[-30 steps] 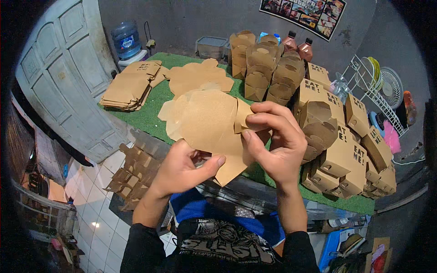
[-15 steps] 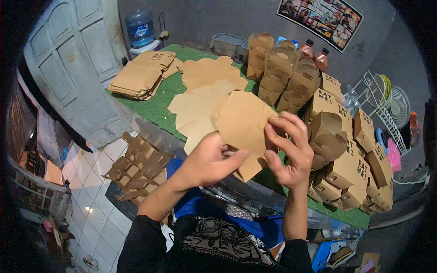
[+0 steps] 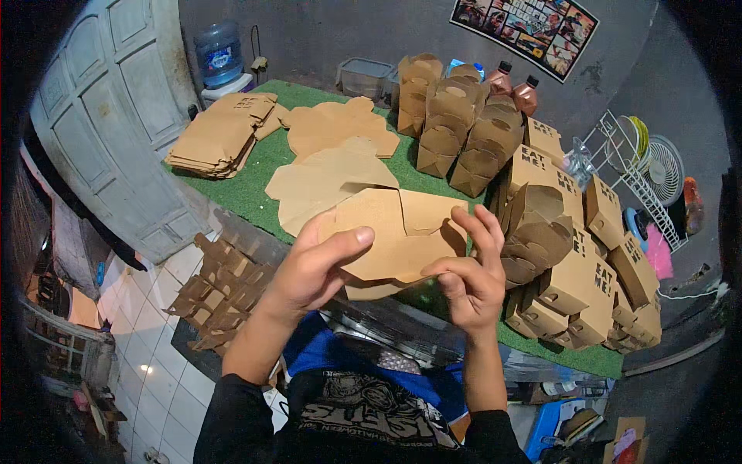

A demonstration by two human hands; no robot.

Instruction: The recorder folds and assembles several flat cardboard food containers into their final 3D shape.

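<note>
Cardboard blank [image 3: 398,240] pinched by both hands, its lower edge seemingly hidden.

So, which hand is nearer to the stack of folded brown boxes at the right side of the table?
The right hand. It holds the cardboard sheet just beside the stack of folded boxes. The left hand grips the sheet's other edge, farther from the stack.

a green-covered table [image 3: 255,182] is set against a grey wall [image 3: 325,31]. a pale panelled door [image 3: 116,100] is seen at left, white floor tiles [image 3: 154,340] below, a poster [image 3: 533,27] above.
</note>
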